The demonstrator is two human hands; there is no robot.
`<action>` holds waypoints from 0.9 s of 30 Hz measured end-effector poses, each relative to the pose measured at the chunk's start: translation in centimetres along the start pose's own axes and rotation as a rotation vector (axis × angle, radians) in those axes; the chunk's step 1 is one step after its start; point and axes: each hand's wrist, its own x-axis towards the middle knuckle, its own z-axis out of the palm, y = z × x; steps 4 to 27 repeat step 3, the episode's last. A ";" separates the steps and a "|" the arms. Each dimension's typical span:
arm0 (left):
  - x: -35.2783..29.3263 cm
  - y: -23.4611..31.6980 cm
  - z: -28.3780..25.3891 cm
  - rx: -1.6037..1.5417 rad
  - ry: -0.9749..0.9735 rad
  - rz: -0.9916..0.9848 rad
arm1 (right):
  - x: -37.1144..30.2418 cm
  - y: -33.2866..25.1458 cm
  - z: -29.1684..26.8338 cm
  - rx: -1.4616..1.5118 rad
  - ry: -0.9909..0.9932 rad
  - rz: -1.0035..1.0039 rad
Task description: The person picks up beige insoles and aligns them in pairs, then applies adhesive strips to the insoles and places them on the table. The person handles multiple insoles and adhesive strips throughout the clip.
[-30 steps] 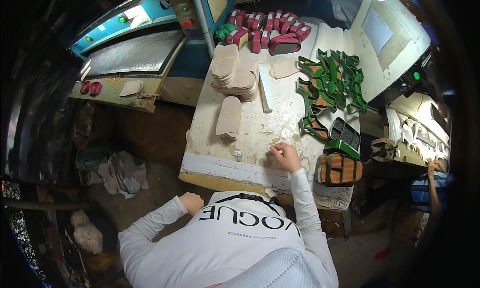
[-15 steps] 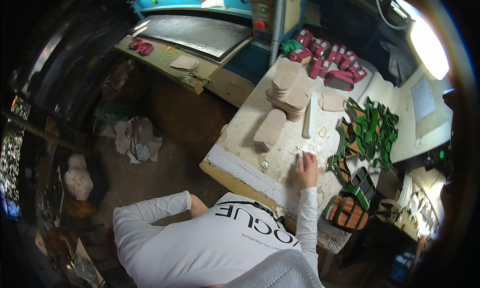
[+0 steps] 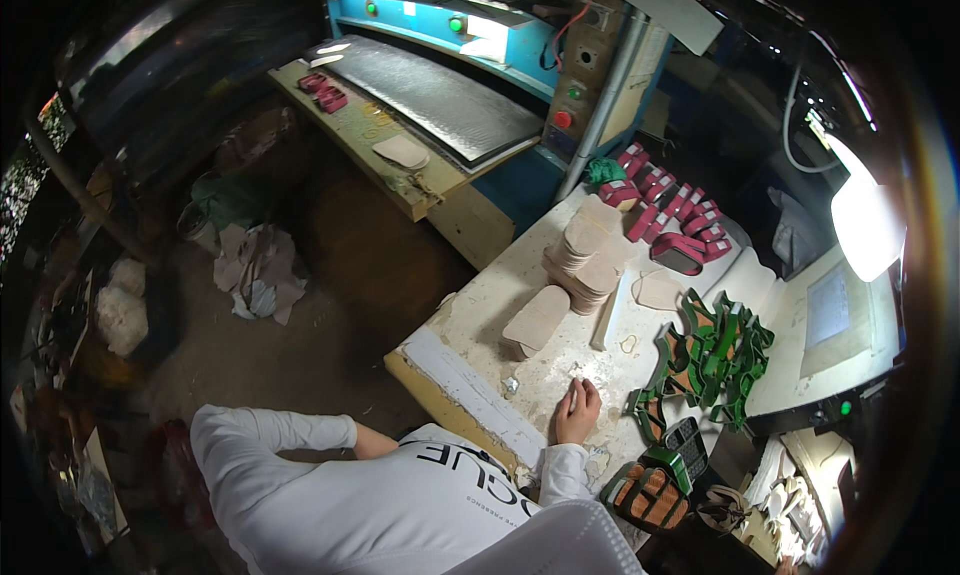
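My right hand (image 3: 578,412) rests on the worn white worktable (image 3: 470,358) near its front edge, fingers loosely bent and slightly apart, with nothing visible in them. Just beyond it lie a pale flat strip (image 3: 612,310) and a small stack of beige insole-shaped pieces (image 3: 537,320). Taller stacks of similar insole-shaped pieces (image 3: 592,230) stand farther back. My left arm is bent at my waist; only the wrist (image 3: 373,442) shows, and the fingers of that hand are hidden by my shirt.
Green-edged cutting dies (image 3: 722,350) heap on the table's right, with an orange-and-green one (image 3: 650,495) at the near corner. Several magenta dies (image 3: 680,253) crowd the back. A blue press (image 3: 430,20) stands far left; scraps (image 3: 262,275) lie on the floor. A bright lamp (image 3: 865,225) hangs at right.
The view has tilted and turned, so the table appears lower and more of the press shows. My right hand stays at about the same place on the table.
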 end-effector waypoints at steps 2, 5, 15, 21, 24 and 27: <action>0.0 -0.4 -0.1 -0.009 -0.042 0.004 | 0.1 -0.1 -0.1 0.018 0.014 0.007; 0.0 -0.6 -0.2 -0.010 -0.064 0.006 | 0.2 -0.2 -0.1 0.020 0.036 -0.003; 0.0 -0.6 -0.2 -0.010 -0.064 0.006 | 0.2 -0.2 -0.1 0.020 0.036 -0.003; 0.0 -0.6 -0.2 -0.010 -0.064 0.006 | 0.2 -0.2 -0.1 0.020 0.036 -0.003; 0.0 -0.6 -0.2 -0.010 -0.064 0.006 | 0.2 -0.2 -0.1 0.020 0.036 -0.003; 0.0 -0.6 -0.2 -0.010 -0.064 0.006 | 0.2 -0.2 -0.1 0.020 0.036 -0.003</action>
